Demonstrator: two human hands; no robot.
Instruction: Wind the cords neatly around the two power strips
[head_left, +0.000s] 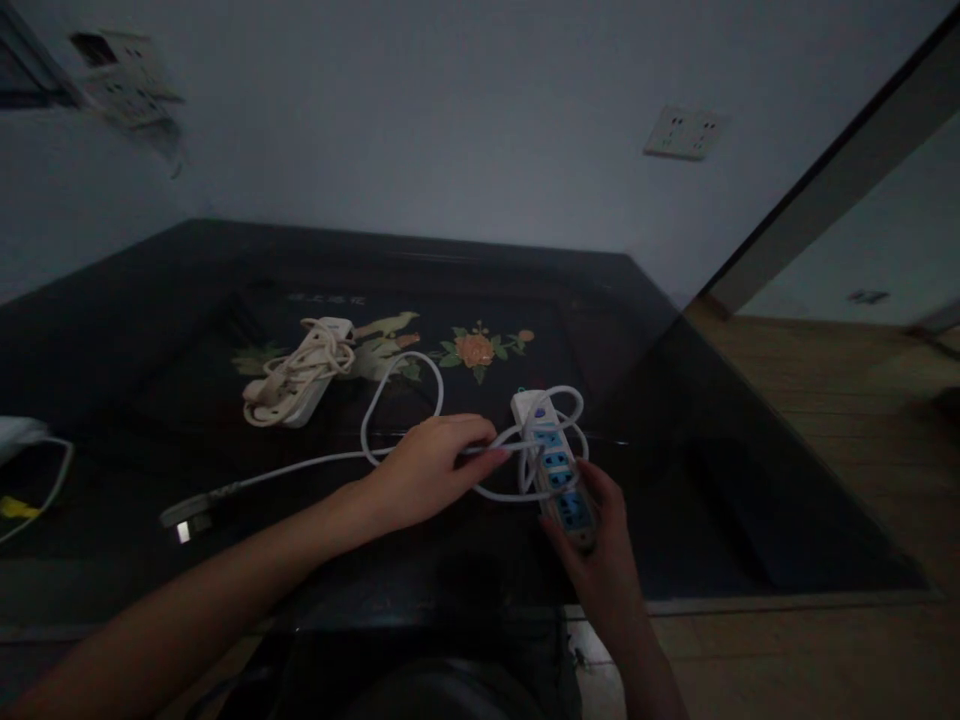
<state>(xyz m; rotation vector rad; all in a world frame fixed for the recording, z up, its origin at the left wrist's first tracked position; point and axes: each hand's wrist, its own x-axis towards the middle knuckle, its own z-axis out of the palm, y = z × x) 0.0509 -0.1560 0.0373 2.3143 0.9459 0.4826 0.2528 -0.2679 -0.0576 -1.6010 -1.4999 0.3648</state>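
Observation:
A white power strip with blue sockets [556, 465] lies on a dark glass-topped table [187, 300]. My right hand [600, 545] grips its near end. Its white cable [390, 400] loops around the strip and trails left to a plug [187, 517] on the table. My left hand [435, 470] pinches this cable just left of the strip, fingers closed on it. A second, cream power strip [296, 385] with its cable wound around it lies farther back to the left, untouched.
The table top shows a flower and bird painting [472, 350]. A white object with a cord [30, 450] sits at the left edge. Wall sockets [682, 132] are on the back wall. Wooden floor [840, 400] lies to the right.

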